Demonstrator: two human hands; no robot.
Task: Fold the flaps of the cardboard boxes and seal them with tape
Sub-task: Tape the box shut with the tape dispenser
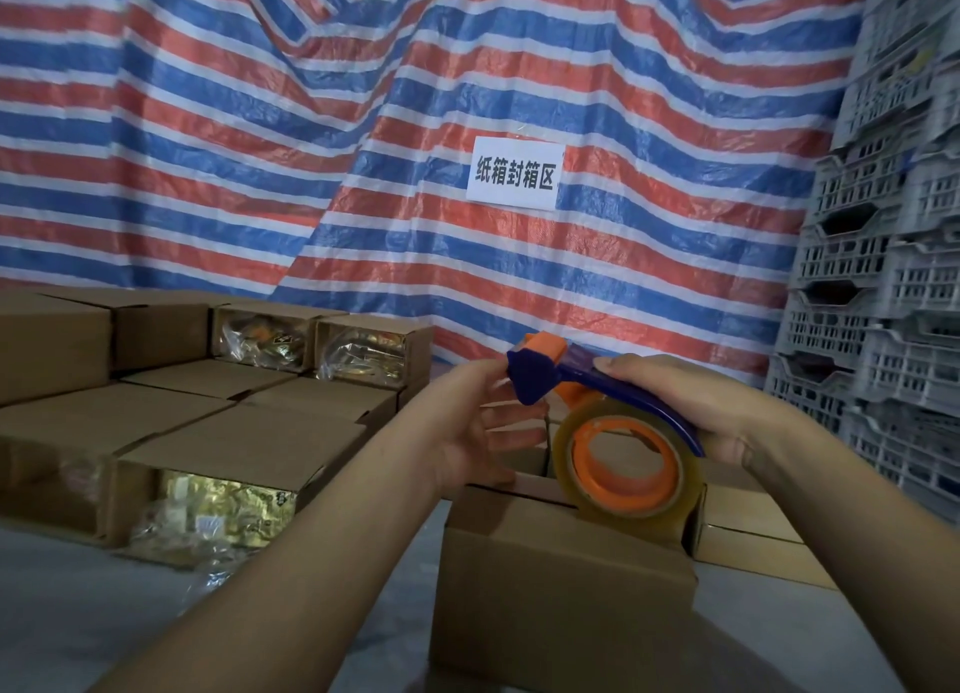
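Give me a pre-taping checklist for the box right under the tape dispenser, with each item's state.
1. Dispenser held: ok. The right hand grips the blue tape dispenser by its handle.
2. Tape on the roll: ok. The clear tape roll looks well stocked.
3. Tape end free: cannot tell. The left hand has fingers at the dispenser's front, but no loose tape end shows.
4. Flaps folded down: cannot tell. The cardboard box shows a gap at its top beside the roll, partly hidden.
5. Box steadied: not ok. Neither hand presses on it.
6. Room around the box: ok. The other boxes sit off to the left.
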